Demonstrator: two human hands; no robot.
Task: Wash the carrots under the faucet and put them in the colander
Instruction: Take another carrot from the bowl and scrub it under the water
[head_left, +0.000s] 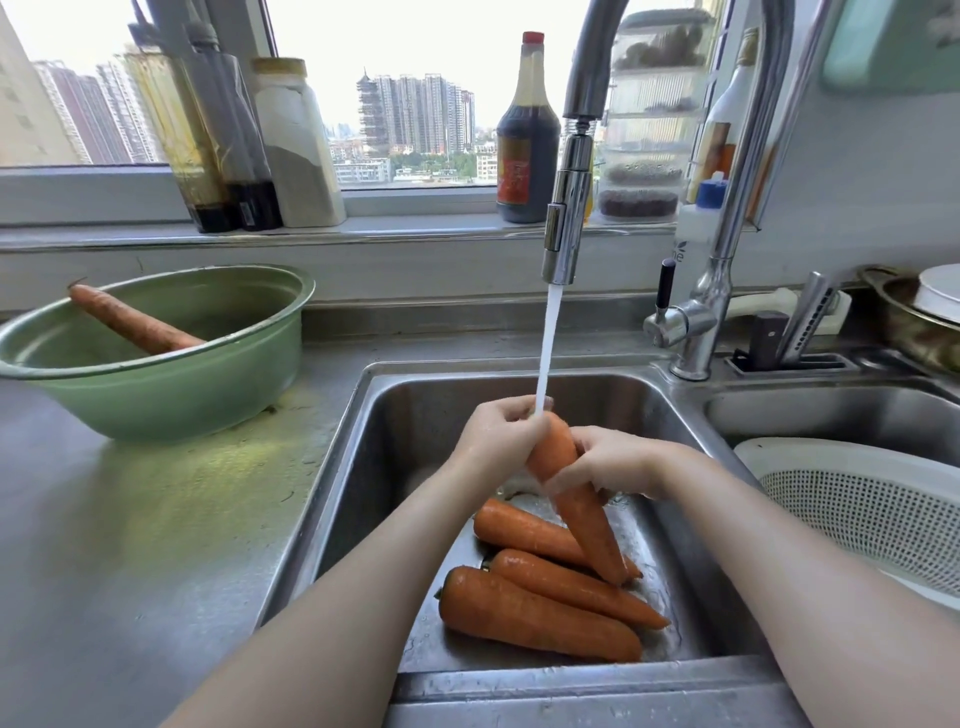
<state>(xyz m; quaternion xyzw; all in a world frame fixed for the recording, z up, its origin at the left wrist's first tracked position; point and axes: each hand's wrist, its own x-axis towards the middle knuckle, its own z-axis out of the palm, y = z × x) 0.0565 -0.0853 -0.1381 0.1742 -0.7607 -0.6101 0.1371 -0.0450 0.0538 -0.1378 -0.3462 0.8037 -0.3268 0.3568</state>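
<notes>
Left hand (501, 436): fingers (517, 410) curled round the thick top end of the held carrot (576, 499), gripping it where the water stream (548, 353) lands.
Right hand (608, 460): fingers (574, 480) wrapped round the carrot's middle, just below the left grip.
Room: open space between the hands and the faucet (569, 208) head above them; the sink (395, 415) walls stand apart from the hands on the left and far sides.
Pose: the left hand is higher and farther, the right lower and nearer; both forearms reach in over the sink's near edge.
Held carrot: tilted, thick end up, tip pointing down and near.
Sink floor: three carrots (535, 618) lie side by side below the tip.
Colander (857, 499): white, in the right basin, right of the hands.
Bowl (156, 384): green, on the bench (130, 519) at far left, with a lone carrot (130, 322) leaning inside.
</notes>
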